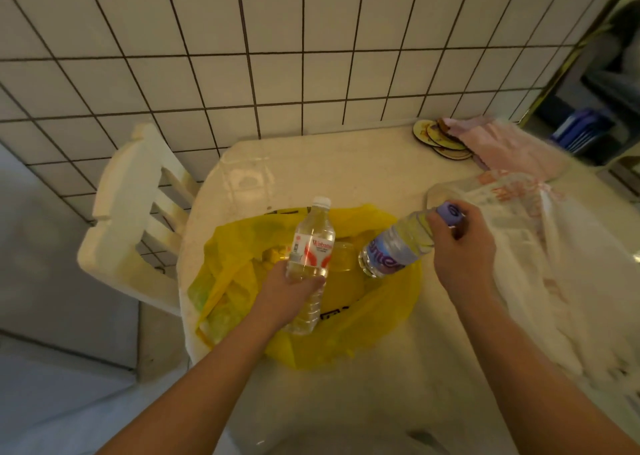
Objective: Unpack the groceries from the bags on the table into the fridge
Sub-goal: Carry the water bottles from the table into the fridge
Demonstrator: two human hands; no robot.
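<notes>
1. left grip curls round the lower half of a clear water bottle, thumb across the front; the bottle has a white cap and a red-and-white label, and its cap end points toward the tiled wall.
2. right grip wraps its fingers round the neck of a second bottle, just below the purple cap; this one is clear with a lilac-blue label and hangs tilted, base down and to the left.
3. both bottles are held over a crumpled yellow bag that lies open on the pale tabletop.
4. a white printed bag lies just right of the right grip.
5. coasters and a pink bag lie at the far edge; a white chair stands at the left.
</notes>
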